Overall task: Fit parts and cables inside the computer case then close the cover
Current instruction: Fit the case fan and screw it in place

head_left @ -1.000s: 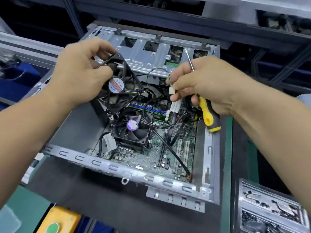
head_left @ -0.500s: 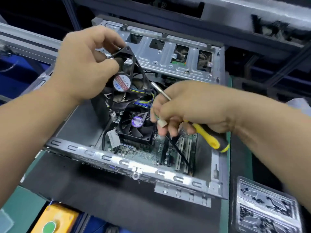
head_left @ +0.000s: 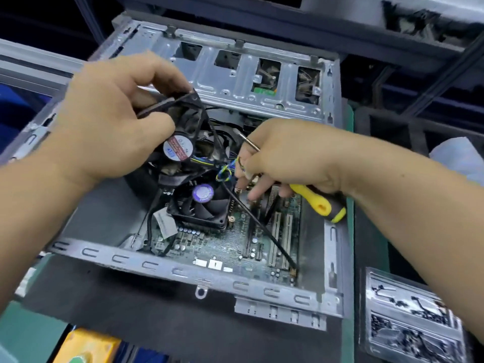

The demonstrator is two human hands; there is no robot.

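One open computer case (head_left: 262, 286) lies on the bench, one motherboard (head_left: 225, 244) inside; left hand (head_left: 110, 121) grips one loose black fan (head_left: 183, 132) above it, right hand (head_left: 285, 155) holds one screwdriver (head_left: 317, 201) and pinches the fan's cable (head_left: 225, 170).

A workbench topped with a green mat (head_left: 347, 297) carries a dark grey foam pad (head_left: 146, 315), and the open grey sheet-metal computer case (head_left: 332, 263) lies on its side on that pad, its cover off. To the right of the case, on a darker strip of the bench, sits a clear plastic compartment tray (head_left: 408, 318) holding small black screws and clips. At the near left edge a yellow box with a green round button (head_left: 86, 347) shows partly.
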